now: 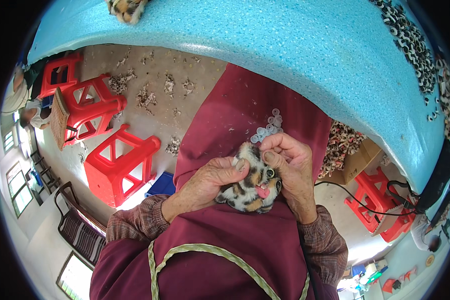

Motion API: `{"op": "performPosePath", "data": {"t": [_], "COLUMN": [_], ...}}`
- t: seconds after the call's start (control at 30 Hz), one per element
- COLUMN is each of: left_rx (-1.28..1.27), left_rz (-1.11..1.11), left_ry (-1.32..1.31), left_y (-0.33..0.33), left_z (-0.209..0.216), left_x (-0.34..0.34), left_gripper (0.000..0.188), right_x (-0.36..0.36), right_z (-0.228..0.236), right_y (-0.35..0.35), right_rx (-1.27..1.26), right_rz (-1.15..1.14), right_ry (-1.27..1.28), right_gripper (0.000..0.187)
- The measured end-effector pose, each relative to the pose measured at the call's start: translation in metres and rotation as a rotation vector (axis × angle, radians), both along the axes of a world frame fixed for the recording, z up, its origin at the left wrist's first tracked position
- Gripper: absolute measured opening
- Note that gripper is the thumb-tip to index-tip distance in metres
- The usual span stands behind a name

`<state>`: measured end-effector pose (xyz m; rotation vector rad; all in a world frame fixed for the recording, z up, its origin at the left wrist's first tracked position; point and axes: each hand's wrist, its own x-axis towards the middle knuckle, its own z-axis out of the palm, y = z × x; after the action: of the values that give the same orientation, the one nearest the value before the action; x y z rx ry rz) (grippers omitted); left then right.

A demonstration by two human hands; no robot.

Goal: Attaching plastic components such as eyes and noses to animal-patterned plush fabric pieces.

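Note:
Over my lap, both hands hold a small plush animal head [245, 195] with white, black and orange patchy fur. It has two shiny round eyes and a pink tongue or mouth, which lie toward its right side. My left hand [202, 182] is closed on its left side, the thumb pressing on the fur. My right hand [295, 167] curls round the right side, thumb and forefinger pinched near the top edge. Whether a small part sits in that pinch cannot be seen. Just beyond, several clear plastic washers [270, 129] lie on the maroon apron cloth [210, 130].
A blue speckled table [265, 35] curves across the front, bearing another furry piece [127, 10] and many black-and-white small parts [410, 45]. Red stools [120, 165] stand left. Fabric scraps [145, 97] litter the floor. A cardboard box [357, 162] with cloth pieces sits right. Other people appear far left.

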<state>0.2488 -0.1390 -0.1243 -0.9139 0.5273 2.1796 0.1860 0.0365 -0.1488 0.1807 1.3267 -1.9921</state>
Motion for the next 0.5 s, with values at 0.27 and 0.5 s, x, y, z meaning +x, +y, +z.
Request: {"op": "performPosePath", "data": {"t": [0.27, 0.5], "left_rx": [-0.018, -0.275], "left_rz": [-0.053, -0.177], "left_ry": [0.122, 0.217], "left_y": [0.001, -0.006], "left_z": [0.004, 0.021], "left_x": [-0.010, -0.022], "left_gripper": [0.032, 0.022], "right_x": [-0.006, -0.004], "right_z": [0.004, 0.006], "right_y": [0.000, 0.002], "right_rx": [0.015, 0.079], "right_rz": [-0.010, 0.054], "right_ry": [0.037, 0.138], "right_gripper": [0.007, 0.011]}}
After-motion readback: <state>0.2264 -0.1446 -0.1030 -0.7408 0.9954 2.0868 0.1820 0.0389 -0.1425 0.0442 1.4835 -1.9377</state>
